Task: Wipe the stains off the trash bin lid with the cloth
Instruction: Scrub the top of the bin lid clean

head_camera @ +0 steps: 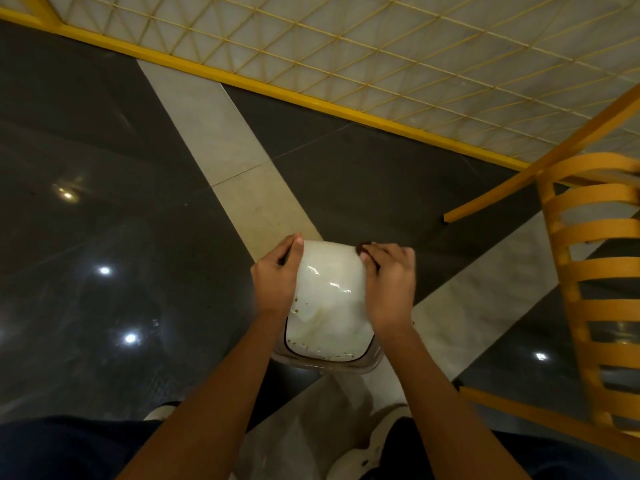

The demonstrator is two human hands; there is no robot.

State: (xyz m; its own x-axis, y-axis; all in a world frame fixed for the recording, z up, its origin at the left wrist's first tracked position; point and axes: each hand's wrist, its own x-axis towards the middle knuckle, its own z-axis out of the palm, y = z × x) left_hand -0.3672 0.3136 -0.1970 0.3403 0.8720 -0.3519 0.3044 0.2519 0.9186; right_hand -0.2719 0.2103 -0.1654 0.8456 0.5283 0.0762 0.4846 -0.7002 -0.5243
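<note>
**Trash bin lid gripped on both sides, stains still on it**

The glossy white domed plastic trash bin lid [329, 303] sat on its bin on the dark tiled floor [121, 202], directly below the person and left of the yellow slatted wooden chair [595, 289]. Brown specks dotted the lid's near and left edges. The left hand [275, 277] curled closed over the lid's left edge. The right hand [389, 285] clasped the right edge, fingers bent, with a small dark brown wad, probably the cloth [363, 247], pinched under its fingertips at the lid's far corner. The lid looked slick, so hard rubbing could pop it loose or tip the bin, and a dirty cloth might only smear the specks.
</note>
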